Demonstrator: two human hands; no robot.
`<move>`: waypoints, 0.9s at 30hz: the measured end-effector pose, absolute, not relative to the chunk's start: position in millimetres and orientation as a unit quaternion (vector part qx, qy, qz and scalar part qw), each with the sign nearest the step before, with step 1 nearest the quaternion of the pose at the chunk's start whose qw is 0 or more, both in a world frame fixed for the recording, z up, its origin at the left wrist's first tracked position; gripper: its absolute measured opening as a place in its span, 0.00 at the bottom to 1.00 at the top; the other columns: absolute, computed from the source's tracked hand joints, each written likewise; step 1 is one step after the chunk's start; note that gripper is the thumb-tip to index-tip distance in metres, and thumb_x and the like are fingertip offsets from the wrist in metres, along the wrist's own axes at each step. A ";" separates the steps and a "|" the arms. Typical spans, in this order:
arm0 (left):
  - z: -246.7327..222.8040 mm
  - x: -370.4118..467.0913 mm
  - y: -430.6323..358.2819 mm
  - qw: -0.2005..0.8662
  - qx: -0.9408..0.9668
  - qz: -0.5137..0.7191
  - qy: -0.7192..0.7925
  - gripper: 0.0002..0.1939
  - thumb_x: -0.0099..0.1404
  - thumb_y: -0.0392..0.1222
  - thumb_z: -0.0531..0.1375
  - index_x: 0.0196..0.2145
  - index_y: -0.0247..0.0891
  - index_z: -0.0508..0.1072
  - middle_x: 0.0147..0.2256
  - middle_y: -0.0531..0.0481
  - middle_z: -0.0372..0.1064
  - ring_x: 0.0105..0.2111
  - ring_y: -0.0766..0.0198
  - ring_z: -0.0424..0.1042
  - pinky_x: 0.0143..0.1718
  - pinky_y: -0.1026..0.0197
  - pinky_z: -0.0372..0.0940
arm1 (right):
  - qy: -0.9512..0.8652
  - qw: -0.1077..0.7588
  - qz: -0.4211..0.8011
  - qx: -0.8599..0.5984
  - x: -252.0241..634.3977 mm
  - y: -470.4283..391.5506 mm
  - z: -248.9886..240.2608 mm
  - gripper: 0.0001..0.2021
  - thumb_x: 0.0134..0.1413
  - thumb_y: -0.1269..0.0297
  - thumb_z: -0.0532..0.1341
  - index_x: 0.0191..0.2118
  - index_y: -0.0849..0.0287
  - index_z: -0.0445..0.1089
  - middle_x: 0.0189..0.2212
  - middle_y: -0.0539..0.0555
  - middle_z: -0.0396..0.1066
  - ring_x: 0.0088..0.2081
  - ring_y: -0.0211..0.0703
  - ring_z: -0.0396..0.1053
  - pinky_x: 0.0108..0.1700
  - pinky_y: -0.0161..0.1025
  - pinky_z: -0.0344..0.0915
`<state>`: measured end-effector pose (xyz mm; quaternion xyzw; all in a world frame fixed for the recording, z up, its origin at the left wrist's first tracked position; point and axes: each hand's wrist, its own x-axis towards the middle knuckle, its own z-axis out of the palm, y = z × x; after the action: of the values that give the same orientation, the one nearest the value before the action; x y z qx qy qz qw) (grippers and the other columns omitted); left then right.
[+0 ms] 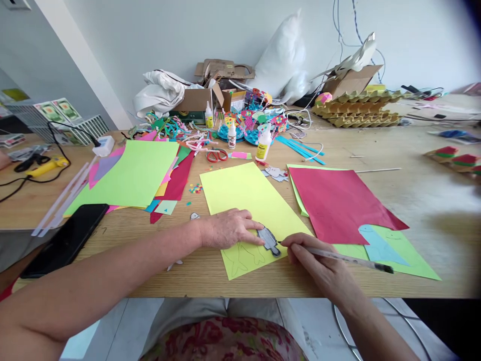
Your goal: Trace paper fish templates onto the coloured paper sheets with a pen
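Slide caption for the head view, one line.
Left hand steadies a grey cutout on yellow paper; right hand holds a pen at its edge.

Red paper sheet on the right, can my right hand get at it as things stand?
Probably yes: the red paper sheet lies just beyond your right hand, mostly uncovered, though your fingers are busy gripping a pen.

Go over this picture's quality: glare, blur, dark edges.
Head view: pale glare washes out the right part of the table; head view: the red-and-green pieces near the right edge look smeared; head view: the upper-right corner falls dark; head view: the left hand, right hand and pen look fairly clear.
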<state>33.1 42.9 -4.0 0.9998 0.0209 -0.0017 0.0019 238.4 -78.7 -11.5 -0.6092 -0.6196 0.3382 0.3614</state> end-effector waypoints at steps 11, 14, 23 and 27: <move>-8.0 46.4 42.9 0.112 0.992 0.032 -0.046 0.15 0.64 0.27 0.49 0.42 0.33 0.72 0.49 0.42 0.67 0.49 0.61 0.65 0.53 0.61 0.58 | -0.644 0.353 0.271 -0.623 223.7 -86.3 -21.5 0.06 0.53 0.65 0.53 0.27 0.56 0.62 0.16 0.45 0.60 0.20 0.35 0.56 0.22 0.33 0.51; -8.1 46.9 41.6 0.126 0.990 0.041 -0.041 0.13 0.63 0.26 0.51 0.41 0.32 0.72 0.46 0.41 0.69 0.49 0.61 0.66 0.52 0.61 0.59 | -0.649 0.354 0.256 -0.623 222.9 -86.6 -22.9 0.06 0.53 0.65 0.53 0.27 0.57 0.62 0.16 0.45 0.60 0.20 0.35 0.56 0.22 0.33 0.51; -3.7 48.0 37.9 0.104 0.994 0.033 -0.032 0.14 0.64 0.28 0.51 0.44 0.34 0.72 0.44 0.43 0.69 0.47 0.60 0.65 0.50 0.62 0.60 | -0.658 0.344 0.247 -0.622 222.6 -85.2 -24.8 0.05 0.53 0.66 0.53 0.27 0.56 0.62 0.15 0.45 0.61 0.19 0.35 0.57 0.22 0.33 0.52; -5.3 46.7 36.5 0.091 0.995 0.040 -0.031 0.14 0.64 0.29 0.52 0.44 0.33 0.73 0.44 0.43 0.69 0.46 0.59 0.65 0.50 0.62 0.60 | -0.665 0.337 0.237 -0.623 221.7 -85.6 -24.1 0.05 0.53 0.66 0.53 0.27 0.56 0.62 0.15 0.45 0.61 0.19 0.35 0.57 0.22 0.33 0.52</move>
<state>46.7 36.5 -5.3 0.9946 -0.0310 0.0403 0.0909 221.7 -85.6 -24.1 -0.6231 -0.6649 0.2367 0.3372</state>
